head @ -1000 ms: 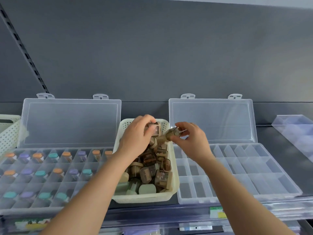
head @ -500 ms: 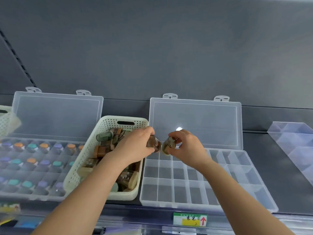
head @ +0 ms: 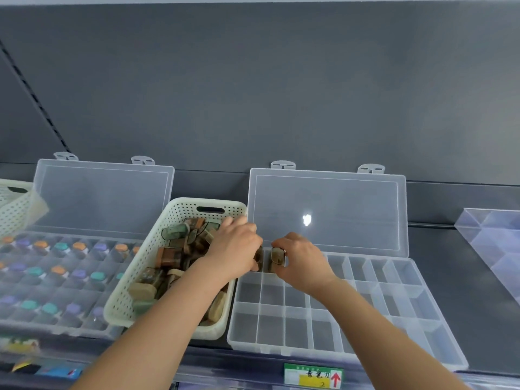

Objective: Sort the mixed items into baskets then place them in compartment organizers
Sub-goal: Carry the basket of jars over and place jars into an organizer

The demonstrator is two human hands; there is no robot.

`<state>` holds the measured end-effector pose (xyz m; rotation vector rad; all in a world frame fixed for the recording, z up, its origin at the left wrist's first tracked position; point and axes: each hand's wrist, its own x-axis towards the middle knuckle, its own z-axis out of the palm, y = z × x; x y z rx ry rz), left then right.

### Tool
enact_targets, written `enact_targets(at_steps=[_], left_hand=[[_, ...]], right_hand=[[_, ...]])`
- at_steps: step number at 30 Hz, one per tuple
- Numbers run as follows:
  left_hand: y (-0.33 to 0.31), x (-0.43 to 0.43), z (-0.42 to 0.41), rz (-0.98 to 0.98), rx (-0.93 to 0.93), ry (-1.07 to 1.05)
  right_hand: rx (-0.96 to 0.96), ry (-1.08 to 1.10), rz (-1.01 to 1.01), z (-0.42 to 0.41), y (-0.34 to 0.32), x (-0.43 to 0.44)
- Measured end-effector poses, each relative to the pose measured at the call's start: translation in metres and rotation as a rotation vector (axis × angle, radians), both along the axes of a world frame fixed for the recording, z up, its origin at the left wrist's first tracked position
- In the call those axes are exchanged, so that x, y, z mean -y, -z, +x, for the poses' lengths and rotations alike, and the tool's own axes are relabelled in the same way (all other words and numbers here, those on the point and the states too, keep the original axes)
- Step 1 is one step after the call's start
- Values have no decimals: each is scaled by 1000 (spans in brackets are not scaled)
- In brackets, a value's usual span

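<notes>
Presently, the placement stage is judged barely begun.

1. Cream perforated basket, mid-shelf: heaped with small brown and green lidded boxes. Sorting into it is judged done.
2. Clear compartment organizer, just right of the basket, its lid propped open. Every visible compartment is seen bare.
3. Left hand: fingers curled round a first brown box, held at the organizer's far-left corner.
4. Right hand: a second brown box is pinched, just right of the first, over the far row. Neither box is judged released yet.
5. Vial organizer, left of the basket: many cells are filled with colour-capped vials, so that part is judged well advanced.

Outstanding: nearly the whole basket load is left to be placed.
</notes>
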<state>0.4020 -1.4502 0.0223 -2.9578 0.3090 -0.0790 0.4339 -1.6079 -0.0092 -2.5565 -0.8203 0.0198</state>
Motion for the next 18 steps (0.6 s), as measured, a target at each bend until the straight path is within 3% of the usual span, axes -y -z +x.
enact_targets(at_steps=[6, 18], left_hand=[[8, -3, 3, -8, -35, 48], [10, -11, -2, -50, -68, 106]], right_hand=[[-12, -32, -91, 3, 0, 0], [28, 18, -87, 0, 1, -5]])
